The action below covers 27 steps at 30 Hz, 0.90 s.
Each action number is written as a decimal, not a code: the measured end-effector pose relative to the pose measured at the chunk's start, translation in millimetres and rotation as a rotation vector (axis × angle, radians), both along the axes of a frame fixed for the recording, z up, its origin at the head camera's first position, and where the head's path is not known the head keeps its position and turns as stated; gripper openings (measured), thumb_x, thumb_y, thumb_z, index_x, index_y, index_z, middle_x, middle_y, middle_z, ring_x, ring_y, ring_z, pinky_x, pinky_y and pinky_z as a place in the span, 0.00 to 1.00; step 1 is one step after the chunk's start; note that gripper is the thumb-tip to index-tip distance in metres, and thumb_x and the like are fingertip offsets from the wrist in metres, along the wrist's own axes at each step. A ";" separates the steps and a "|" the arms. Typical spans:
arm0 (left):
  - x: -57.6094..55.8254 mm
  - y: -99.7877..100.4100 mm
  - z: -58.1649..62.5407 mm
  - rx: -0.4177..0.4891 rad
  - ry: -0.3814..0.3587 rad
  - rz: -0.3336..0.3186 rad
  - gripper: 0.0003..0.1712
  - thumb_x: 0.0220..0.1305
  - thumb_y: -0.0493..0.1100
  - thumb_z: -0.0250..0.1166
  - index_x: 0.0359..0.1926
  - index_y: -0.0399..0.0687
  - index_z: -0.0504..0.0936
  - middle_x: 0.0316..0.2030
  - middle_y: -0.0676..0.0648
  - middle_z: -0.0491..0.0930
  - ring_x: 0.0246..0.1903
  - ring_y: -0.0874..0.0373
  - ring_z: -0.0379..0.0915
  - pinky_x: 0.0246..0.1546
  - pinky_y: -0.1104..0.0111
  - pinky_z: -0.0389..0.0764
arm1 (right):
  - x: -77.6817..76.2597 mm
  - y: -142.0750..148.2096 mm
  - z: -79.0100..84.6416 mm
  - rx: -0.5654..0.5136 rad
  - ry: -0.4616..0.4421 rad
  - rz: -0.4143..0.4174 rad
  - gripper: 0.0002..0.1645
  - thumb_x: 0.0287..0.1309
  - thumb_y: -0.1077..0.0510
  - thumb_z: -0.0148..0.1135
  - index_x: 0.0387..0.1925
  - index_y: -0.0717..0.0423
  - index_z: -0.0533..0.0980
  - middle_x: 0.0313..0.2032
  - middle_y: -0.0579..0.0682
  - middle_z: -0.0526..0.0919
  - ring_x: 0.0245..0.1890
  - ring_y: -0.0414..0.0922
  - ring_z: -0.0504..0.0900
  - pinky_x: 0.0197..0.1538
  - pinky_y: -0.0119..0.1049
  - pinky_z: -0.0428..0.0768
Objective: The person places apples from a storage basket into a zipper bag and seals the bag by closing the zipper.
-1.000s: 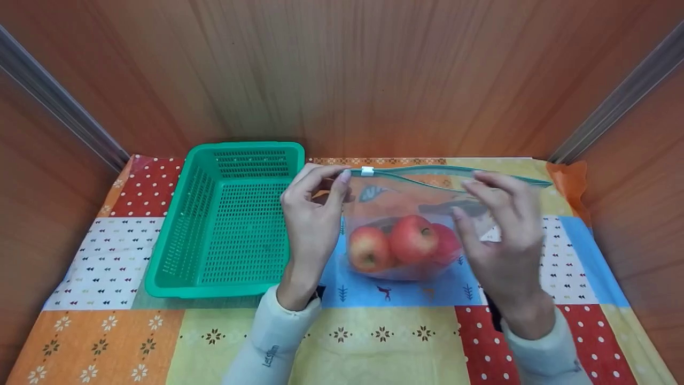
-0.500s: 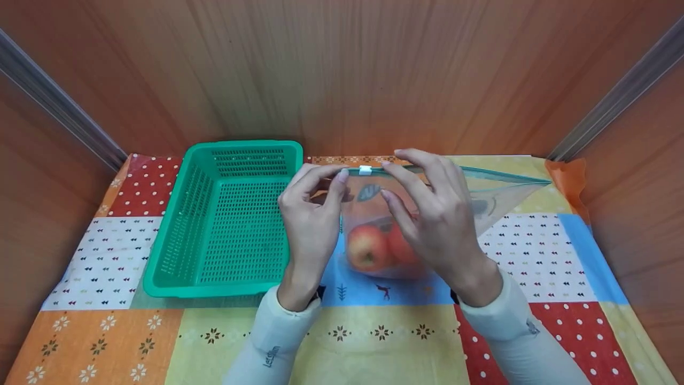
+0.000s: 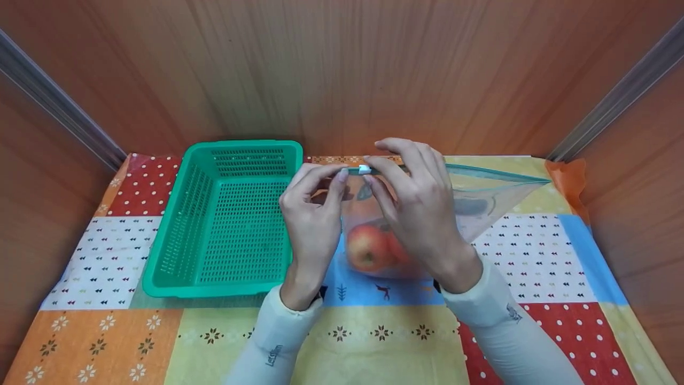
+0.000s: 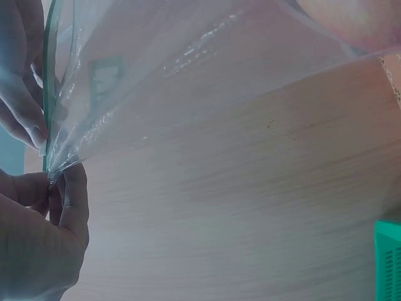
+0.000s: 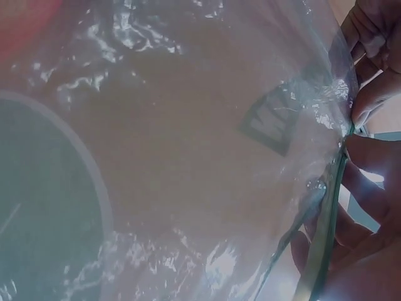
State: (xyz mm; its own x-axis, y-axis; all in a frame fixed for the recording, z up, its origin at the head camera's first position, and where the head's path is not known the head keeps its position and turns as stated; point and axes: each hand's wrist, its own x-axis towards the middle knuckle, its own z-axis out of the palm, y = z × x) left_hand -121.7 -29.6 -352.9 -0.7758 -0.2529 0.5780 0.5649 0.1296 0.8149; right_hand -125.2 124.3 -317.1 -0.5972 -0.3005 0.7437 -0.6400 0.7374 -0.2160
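A clear slider zip bag with a green zip edge stands over the blue patch of cloth. Red apples sit low inside it, partly hidden behind my right hand. My left hand pinches the bag's top left corner between thumb and fingers, which the left wrist view shows at the end of the zip strip. Close beside it, my right thumb and index finger pinch the white slider. To the right of the slider, the two zip edges spread apart.
A green perforated basket stands left of the bag, its near right side beside my left wrist. A patterned patchwork cloth covers the table. Wooden panels rise behind and at both sides. Orange material lies at the right back.
My right hand has moved left along the bag's opening, from its right part to the slider, and now pinches it. My left hand keeps its hold on the corner.
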 end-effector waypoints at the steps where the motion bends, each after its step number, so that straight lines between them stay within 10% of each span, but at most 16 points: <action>1: -0.1 0.2 -0.4 0.001 0.004 0.002 0.08 0.70 0.33 0.70 0.46 0.32 0.89 0.36 0.41 0.82 0.31 0.53 0.87 0.38 0.63 0.90 | -0.4 -0.7 -0.2 0.001 0.000 -0.008 0.16 0.68 0.54 0.72 0.51 0.59 0.88 0.57 0.58 0.83 0.58 0.55 0.79 0.65 0.53 0.73; 27: -2.9 0.5 -6.3 0.027 0.057 0.036 0.06 0.70 0.31 0.69 0.44 0.31 0.90 0.36 0.41 0.81 0.30 0.55 0.86 0.35 0.63 0.89 | -1.7 3.5 -9.4 -0.076 0.083 -0.049 0.11 0.70 0.55 0.69 0.46 0.57 0.89 0.48 0.56 0.86 0.51 0.55 0.80 0.59 0.52 0.75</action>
